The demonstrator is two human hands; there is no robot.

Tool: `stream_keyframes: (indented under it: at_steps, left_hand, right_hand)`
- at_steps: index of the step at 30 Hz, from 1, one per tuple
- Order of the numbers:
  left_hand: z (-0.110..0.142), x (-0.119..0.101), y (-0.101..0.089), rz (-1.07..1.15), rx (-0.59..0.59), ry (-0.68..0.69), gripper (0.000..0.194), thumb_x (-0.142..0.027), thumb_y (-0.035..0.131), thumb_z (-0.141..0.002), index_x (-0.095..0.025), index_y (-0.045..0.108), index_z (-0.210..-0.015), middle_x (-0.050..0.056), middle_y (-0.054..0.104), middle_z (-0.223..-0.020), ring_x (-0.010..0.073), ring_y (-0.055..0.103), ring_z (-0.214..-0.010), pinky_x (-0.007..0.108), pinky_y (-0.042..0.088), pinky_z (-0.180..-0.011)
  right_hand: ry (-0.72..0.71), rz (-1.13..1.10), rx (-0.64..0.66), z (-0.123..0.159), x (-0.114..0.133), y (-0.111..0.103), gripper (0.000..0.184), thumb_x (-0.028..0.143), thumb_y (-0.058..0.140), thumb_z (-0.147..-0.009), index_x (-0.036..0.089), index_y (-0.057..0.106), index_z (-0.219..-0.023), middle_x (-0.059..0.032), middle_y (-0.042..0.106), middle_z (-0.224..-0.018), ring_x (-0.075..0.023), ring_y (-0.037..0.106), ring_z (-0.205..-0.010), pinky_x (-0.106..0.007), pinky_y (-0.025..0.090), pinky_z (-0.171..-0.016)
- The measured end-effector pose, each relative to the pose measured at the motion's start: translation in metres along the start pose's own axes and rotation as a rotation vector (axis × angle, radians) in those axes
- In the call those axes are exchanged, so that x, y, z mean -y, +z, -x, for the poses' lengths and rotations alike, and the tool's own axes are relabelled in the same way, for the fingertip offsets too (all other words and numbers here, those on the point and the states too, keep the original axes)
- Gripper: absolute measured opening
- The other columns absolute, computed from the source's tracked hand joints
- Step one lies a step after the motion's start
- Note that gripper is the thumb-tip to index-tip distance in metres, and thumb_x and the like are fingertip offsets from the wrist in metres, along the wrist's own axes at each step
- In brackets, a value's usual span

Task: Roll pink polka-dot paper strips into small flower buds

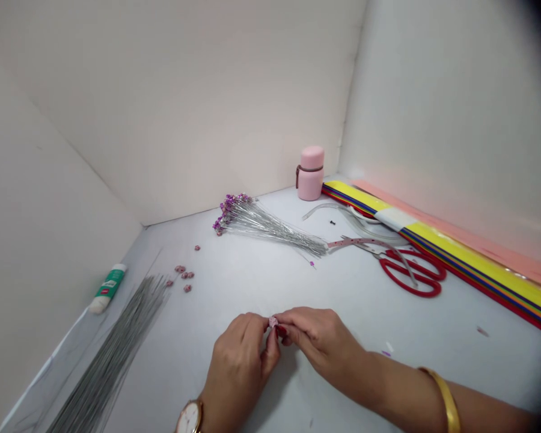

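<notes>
Left hand and right hand pinch one small pink piece between them, low over the desk.
Fingers and thumbs are closed on it; it may be a tiny flower, though fingertips cover much of it. Leftward lie loose pink bits, grey wires and a glue-like tube; beyond, purple-tipped stems. To the right, a measuring tape crosses red-handled scissors, near coloured sheets and a pink bottle.

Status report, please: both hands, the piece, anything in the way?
Left hand, right hand: together pinching small pink piece. Grey wires left, red-handled scissors right, both apart from hands.
</notes>
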State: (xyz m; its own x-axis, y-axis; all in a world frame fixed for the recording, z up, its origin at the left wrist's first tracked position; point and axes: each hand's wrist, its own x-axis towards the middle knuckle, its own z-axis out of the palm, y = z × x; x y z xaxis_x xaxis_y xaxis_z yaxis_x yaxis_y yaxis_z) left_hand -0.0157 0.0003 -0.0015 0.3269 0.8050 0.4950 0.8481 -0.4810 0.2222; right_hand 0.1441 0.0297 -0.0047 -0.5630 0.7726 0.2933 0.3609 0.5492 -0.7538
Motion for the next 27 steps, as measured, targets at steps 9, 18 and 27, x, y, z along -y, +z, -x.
stream_keyframes:
  at_steps: [9,18,27]
  left_hand:
    - [0.002,0.001,0.003,0.124,-0.014,-0.070,0.012,-0.015,0.047,-0.077,-0.017,0.055,-0.068,0.001,0.059,-0.058,0.0147,0.055,-0.054,0.025,0.042,-0.052]
    - [0.002,0.000,-0.005,0.550,0.107,-0.281,0.013,-0.017,0.045,-0.081,-0.018,0.057,-0.085,0.003,0.064,-0.076,0.0138,0.059,-0.068,0.022,0.046,-0.062]
    - [-0.001,0.000,-0.002,0.839,0.170,-0.426,0.019,-0.024,0.043,-0.084,-0.017,0.059,-0.092,0.004,0.063,-0.076,0.0141,0.057,-0.069,0.022,0.046,-0.064]
  right_hand:
    - [-0.028,0.009,-0.024,0.000,0.000,0.003,0.025,0.020,0.036,-0.087,0.017,0.060,-0.089,-0.0050,0.065,-0.076,-0.0140,0.058,-0.069,-0.024,0.044,-0.066]
    - [0.073,-0.290,-0.032,-0.003,-0.001,-0.004,0.026,0.025,0.041,-0.086,0.019,0.060,-0.104,-0.0031,0.064,-0.077,-0.0113,0.058,-0.067,-0.023,0.047,-0.066]
    - [0.278,-0.692,-0.030,-0.008,0.000,-0.007,0.020,0.026,0.054,-0.079,0.018,0.064,-0.094,-0.0012,0.065,-0.071,-0.0099,0.057,-0.060,-0.021,0.048,-0.058]
